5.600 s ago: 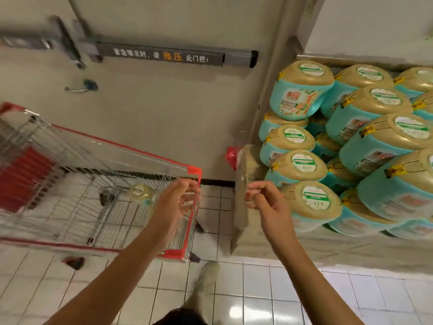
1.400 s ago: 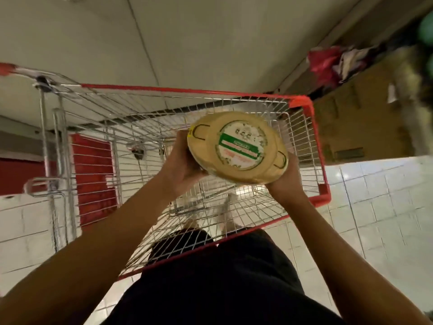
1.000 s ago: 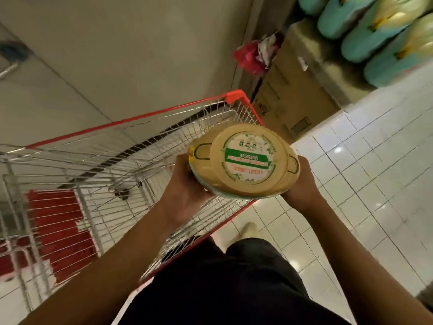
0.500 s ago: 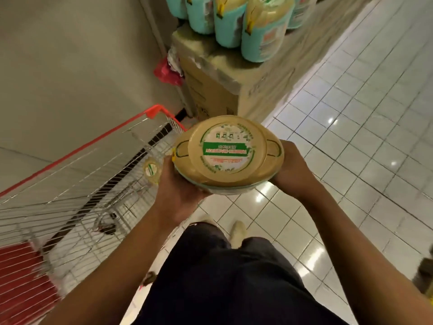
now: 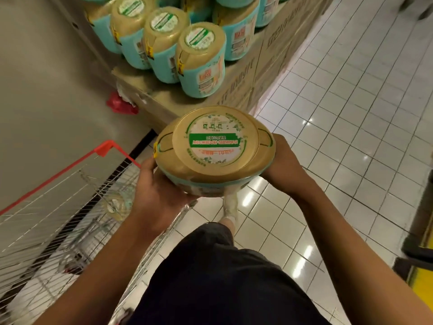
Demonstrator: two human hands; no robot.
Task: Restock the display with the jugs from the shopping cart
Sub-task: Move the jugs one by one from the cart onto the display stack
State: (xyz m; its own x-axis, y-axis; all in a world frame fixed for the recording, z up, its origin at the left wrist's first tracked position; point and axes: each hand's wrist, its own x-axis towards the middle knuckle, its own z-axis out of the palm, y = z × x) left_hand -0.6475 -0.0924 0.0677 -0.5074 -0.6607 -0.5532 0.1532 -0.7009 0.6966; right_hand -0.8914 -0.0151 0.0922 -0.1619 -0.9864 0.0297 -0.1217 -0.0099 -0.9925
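1. Grip: left hand [image 5: 158, 198] cups the lower left flank of the squat round plastic jug with gold top and teal label band [image 5: 214, 151]; thumb lies up the side, fingers hidden underneath; right hand [image 5: 284, 167] wraps the opposite flank, fingers hidden behind it; both hands grasping the jug.
2. Jug location: in the air in front of the torso, between cart corner and display; top faces the camera; smooth glossy gold dome, flat circular white-and-green sticker, a moulded loop on each side.
3. Red-rimmed chrome wire shopping cart [image 5: 105, 148] sits left, under the left forearm; thin wire mesh; a second gold-topped jug [image 5: 117, 204] is inside it, blurred through the wires.
4. Ahead: display jugs [image 5: 201, 59] of the same kind, upright, packed touching in rows on a base of brown printed cardboard cartons [image 5: 253, 73].
5. Crumpled red plastic bag [image 5: 121, 105] lies wedged between the carton base and the smooth grey wall [image 5: 46, 78].
6. Glossy white square-tile floor [image 5: 351, 90], dark grout, light glints; black fabric shorts [image 5: 222, 277] and a pale shoe [image 5: 230, 207] below the jug.
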